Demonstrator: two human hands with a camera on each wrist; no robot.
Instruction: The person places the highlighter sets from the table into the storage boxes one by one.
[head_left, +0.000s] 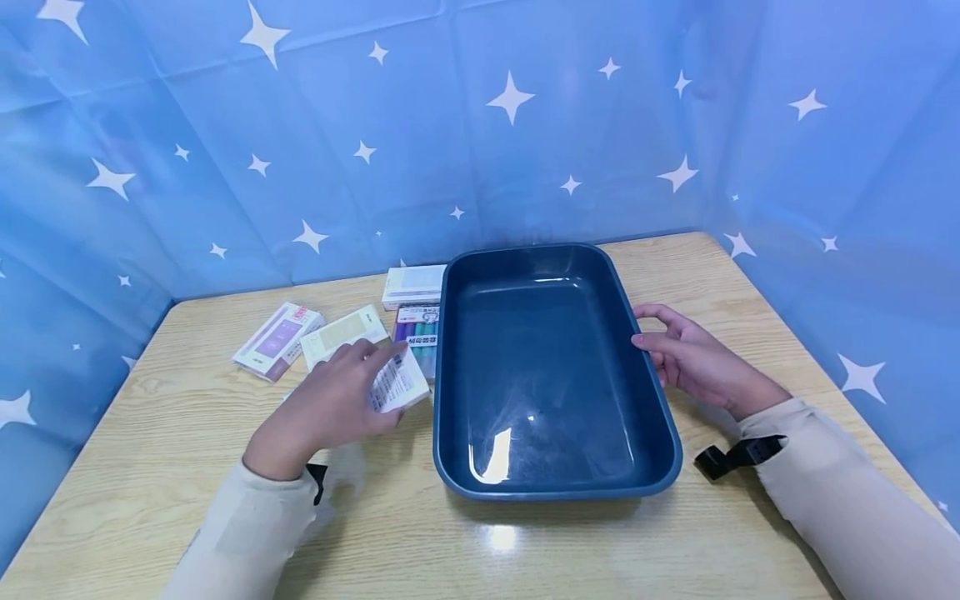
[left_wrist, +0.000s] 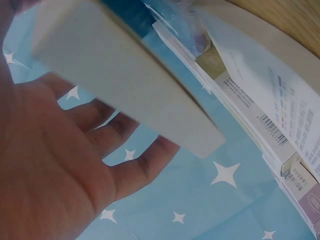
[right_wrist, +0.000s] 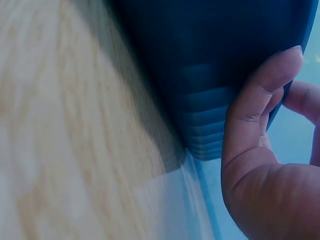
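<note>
My left hand [head_left: 330,408] grips a small white cardboard box [head_left: 399,385] with printed text on one face, beside the left wall of a dark blue plastic tray [head_left: 551,375]. Up close in the left wrist view, the plain side of that white box [left_wrist: 125,80] spans the fingers, which curl along its edge. On the other side, my right hand [head_left: 697,362] pinches the tray's right rim between thumb and fingers. The right wrist view shows the thumb [right_wrist: 250,110] against the ribbed outer wall of the tray [right_wrist: 205,110].
Left of the tray lie a box with a purple panel [head_left: 277,340], a box with a yellowish panel [head_left: 345,332], a clear pack of coloured sticks [head_left: 418,329] and a white box [head_left: 414,285] at the back. A blue starred curtain [head_left: 420,125] borders the wooden table [head_left: 172,425].
</note>
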